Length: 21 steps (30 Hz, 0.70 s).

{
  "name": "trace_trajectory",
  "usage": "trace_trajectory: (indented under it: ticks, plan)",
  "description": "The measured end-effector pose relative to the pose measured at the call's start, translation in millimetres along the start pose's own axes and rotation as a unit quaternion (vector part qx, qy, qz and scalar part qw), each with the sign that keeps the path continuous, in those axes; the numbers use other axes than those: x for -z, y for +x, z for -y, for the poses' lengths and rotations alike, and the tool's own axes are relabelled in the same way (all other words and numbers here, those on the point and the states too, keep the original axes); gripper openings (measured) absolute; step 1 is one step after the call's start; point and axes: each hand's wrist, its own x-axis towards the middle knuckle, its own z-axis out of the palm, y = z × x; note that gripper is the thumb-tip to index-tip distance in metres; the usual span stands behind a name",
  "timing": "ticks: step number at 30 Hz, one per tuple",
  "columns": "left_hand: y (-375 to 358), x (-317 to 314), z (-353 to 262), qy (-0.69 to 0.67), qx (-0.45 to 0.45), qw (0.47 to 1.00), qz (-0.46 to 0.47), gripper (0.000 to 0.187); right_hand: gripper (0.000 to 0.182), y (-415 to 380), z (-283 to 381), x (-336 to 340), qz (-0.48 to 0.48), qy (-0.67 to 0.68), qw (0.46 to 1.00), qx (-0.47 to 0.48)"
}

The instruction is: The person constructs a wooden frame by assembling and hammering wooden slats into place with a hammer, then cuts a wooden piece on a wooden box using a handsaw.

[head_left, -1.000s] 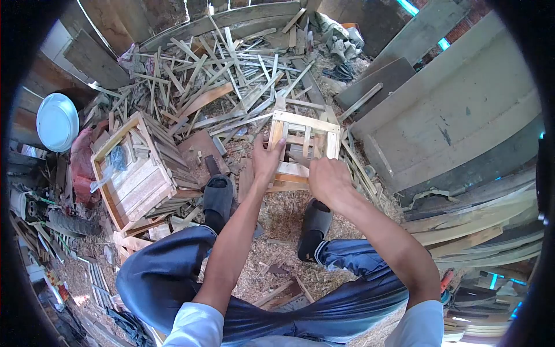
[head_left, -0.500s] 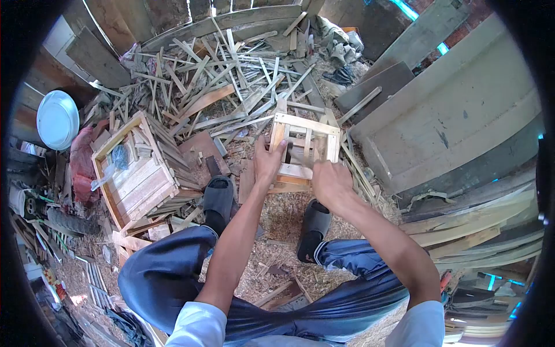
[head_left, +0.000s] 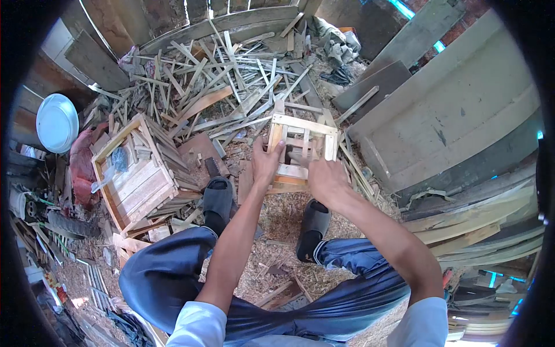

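A small wooden frame (head_left: 306,125) made of pale slats stands between my feet and the scrap pile. My left hand (head_left: 267,161) is wrapped round its left side, the thumb lying on the left rail. At the frame's lower right corner is my right hand (head_left: 328,180), with its fingers curled. What those fingers hold, if anything, is hidden by the hand itself.
Wood strips (head_left: 231,87) lie heaped beyond the frame. To the left stands a wooden crate (head_left: 141,191) holding a plastic bag, with a white basin (head_left: 57,123) further left. A large board (head_left: 445,115) leans at the right. Shavings cover the floor (head_left: 272,225).
My right hand has shifted slightly left along the frame's near edge. My left hand keeps its place on the frame, and the whole view has moved slightly.
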Motion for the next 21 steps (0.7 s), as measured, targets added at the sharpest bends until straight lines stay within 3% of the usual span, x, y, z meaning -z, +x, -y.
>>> trace_trajectory:
  ticks: [3, 6, 9, 11, 15, 17, 21]
  plan:
    - [1, -3, 0, -0.002, 0.007, 1.0, 0.001, 0.046, 0.02, 0, -3, 5, -0.019, 0.029, 0.999, -0.039]
    - [-1, 1, -5, 0.032, -0.017, 0.999, -0.017, 0.047, 0.02, 0, -3, 0, 0.006, -0.004, 1.0, 0.009]
    - [-4, 0, -12, 0.015, 0.0, 1.0, -0.005, 0.047, 0.021, 0, -7, 7, -0.047, 0.08, 0.995, -0.028]
    - [-3, 0, -6, 0.032, -0.021, 0.999, -0.02, 0.046, 0.021, 3, -6, -6, -0.041, 0.058, 0.997, 0.005]
    - [-1, -2, -3, 0.055, 0.0, 0.998, -0.016, 0.046, 0.021, 2, -4, 4, -0.036, 0.078, 0.996, -0.008]
    - [-1, -2, -2, 0.065, -0.014, 0.998, -0.02, 0.048, 0.023, -3, -1, 9, 0.014, 0.044, 0.998, -0.037]
    - [-5, 1, -7, 0.048, -0.015, 0.999, -0.013, 0.049, 0.022, -4, -7, 4, 0.01, 0.045, 0.999, -0.011]
